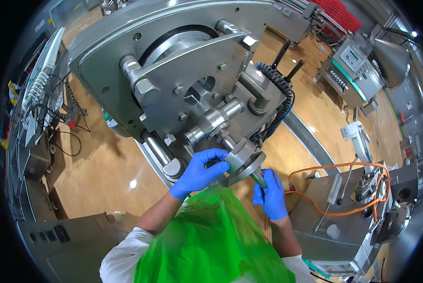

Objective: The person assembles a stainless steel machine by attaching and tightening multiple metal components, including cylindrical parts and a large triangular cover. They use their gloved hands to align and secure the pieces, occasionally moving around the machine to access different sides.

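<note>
A large steel machine head [107, 70] with a bolted front plate [173, 75] stands before me. From the plate's round opening a branched steel pipe fitting [210, 121] sticks out toward me. On its near end sits a thick metal nut [242, 152], with a flat steel ring [256, 162] close against it. My left hand [201, 173], in a blue glove, has its thumb and fingers closed on the nut's left side. My blue-gloved right hand [272, 195] is wrapped round a short bar handle [258, 178] beside the ring. Whether bar and ring are one tool, I cannot tell.
To the right, an orange hose [310, 200] loops over a steel cabinet [306, 226]. A floor drain grate [308, 141] runs behind it. Farther off stands a control machine [351, 70] with a hopper. Cables [70, 113] hang at left. A green apron [211, 240] covers my front.
</note>
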Demonstrator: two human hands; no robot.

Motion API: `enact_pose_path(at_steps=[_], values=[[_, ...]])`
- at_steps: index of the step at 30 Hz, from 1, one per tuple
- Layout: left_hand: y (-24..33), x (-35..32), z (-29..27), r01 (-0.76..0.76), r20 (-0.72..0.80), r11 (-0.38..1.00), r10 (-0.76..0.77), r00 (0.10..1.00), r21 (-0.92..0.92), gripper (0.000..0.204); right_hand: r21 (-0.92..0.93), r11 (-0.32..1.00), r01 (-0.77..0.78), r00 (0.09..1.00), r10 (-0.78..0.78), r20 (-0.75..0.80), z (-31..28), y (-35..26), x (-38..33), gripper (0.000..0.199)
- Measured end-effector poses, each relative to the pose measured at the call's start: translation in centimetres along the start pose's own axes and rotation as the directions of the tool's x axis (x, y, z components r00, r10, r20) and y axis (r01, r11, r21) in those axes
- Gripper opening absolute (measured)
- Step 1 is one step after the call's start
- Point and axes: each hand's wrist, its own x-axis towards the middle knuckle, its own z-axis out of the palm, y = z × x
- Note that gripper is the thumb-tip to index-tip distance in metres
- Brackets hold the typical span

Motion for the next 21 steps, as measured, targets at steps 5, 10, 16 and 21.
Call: enact_pose_path(at_steps=[5,10,16,21], values=[[-1.0,0.2,-0.2,0.028,-0.050,0.997,-0.032,0.998,-0.066,0.029,-0.764,0.361,0.535,0.648,-0.756,0.097,2.0,-0.1,0.1,0.032],[-1.5,0.2,-0.6,0.075,-0.045,0.975,-0.086,0.995,-0.210,0.031,-0.469,0.842,0.267,0.929,-0.354,-0.107,1.4,-0.5,-0.2,0.032],[-2.8,0.4,-1.6,0.047,-0.052,0.966,-0.062,0.997,-0.254,0.033,-0.766,0.434,0.475,0.701,-0.712,0.032,2.0,-1.4,0.0,0.028],[-2.8,0.9,-1.6,0.047,-0.023,0.987,-0.051,0.998,-0.154,0.031,-0.578,0.720,0.385,0.859,-0.508,-0.060,2.2,-1.1,-0.2,0.032]])
